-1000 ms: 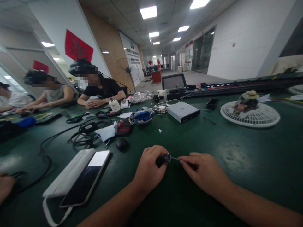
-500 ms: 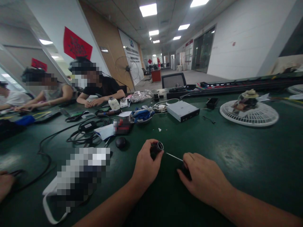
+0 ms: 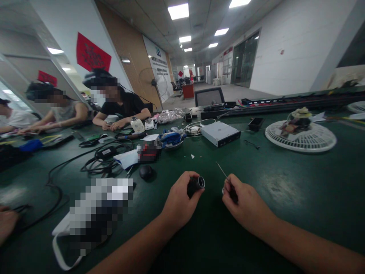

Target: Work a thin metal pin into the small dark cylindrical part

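My left hand (image 3: 181,199) is wrapped round a short black cylinder (image 3: 194,185), whose ringed, open end faces right and toward me. To its right, my right hand (image 3: 245,201) is closed on the dark handle of a screwdriver (image 3: 222,170). The thin metal shaft points up and to the left, its tip apart from the cylinder. Both hands are above the green table (image 3: 242,160). My fingers hide most of the handle. A small light thing shows at the fingertips of my right hand, too small to make out.
A black mouse-like object (image 3: 146,172) lies left of my hands. Beyond are a grey disc drive (image 3: 220,134), a white fan grille (image 3: 300,137), blue cloth (image 3: 172,137) and coiled black cables (image 3: 98,160). A person's hand (image 3: 7,220) shows at the left edge; other people sit farther back.
My left hand has moved a little right with the cylinder. My right hand has turned the screwdriver, so its shaft now points more upward and its tip is farther from the cylinder.
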`<action>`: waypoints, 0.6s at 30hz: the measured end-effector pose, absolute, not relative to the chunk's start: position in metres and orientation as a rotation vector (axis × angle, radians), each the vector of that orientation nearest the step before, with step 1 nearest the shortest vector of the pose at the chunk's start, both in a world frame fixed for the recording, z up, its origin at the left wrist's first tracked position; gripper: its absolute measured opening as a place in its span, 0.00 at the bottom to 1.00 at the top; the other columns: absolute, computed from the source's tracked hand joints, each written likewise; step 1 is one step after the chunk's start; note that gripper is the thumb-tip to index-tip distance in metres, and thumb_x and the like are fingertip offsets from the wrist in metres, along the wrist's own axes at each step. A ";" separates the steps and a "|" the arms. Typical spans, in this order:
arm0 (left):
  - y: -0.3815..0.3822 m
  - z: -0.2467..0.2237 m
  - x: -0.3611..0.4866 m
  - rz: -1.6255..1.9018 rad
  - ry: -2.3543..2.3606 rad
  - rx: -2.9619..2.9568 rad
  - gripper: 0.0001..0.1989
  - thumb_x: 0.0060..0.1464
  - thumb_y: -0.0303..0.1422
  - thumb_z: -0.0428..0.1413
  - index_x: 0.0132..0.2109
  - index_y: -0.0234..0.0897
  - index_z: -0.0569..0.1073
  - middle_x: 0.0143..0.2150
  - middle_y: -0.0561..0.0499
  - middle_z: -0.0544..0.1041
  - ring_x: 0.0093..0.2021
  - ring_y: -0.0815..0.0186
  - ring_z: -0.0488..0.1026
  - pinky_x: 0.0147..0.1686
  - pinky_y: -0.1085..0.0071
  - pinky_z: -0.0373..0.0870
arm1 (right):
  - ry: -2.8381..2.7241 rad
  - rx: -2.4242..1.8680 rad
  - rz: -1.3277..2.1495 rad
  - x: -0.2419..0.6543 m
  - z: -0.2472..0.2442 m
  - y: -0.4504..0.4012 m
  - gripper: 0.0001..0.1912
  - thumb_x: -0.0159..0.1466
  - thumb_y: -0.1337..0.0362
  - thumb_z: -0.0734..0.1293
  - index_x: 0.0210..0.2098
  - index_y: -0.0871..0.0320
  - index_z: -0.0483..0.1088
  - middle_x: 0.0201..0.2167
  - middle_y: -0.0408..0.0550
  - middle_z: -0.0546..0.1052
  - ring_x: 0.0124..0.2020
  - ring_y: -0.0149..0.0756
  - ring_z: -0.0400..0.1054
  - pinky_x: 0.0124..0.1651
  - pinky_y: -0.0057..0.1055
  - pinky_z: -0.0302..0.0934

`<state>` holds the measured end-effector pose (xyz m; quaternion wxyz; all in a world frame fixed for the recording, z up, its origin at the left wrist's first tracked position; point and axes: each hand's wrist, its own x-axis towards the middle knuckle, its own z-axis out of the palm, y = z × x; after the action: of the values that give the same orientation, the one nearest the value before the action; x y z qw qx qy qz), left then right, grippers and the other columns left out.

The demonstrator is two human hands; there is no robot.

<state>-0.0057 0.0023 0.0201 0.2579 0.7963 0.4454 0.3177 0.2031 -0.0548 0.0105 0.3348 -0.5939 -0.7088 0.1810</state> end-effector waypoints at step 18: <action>-0.003 0.024 -0.006 0.670 0.982 2.367 0.14 0.57 0.27 0.60 0.49 0.43 0.71 0.46 0.51 0.77 0.45 0.60 0.73 0.46 0.62 0.69 | -1.724 -1.366 0.755 0.205 0.017 -0.052 0.06 0.68 0.65 0.64 0.42 0.52 0.73 0.30 0.41 0.75 0.30 0.34 0.69 0.34 0.32 0.62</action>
<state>-0.0061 -0.0033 0.0245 0.2440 0.8666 0.3596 0.2453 0.2049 -0.0523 0.0169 0.3968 -0.5391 -0.6805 0.2980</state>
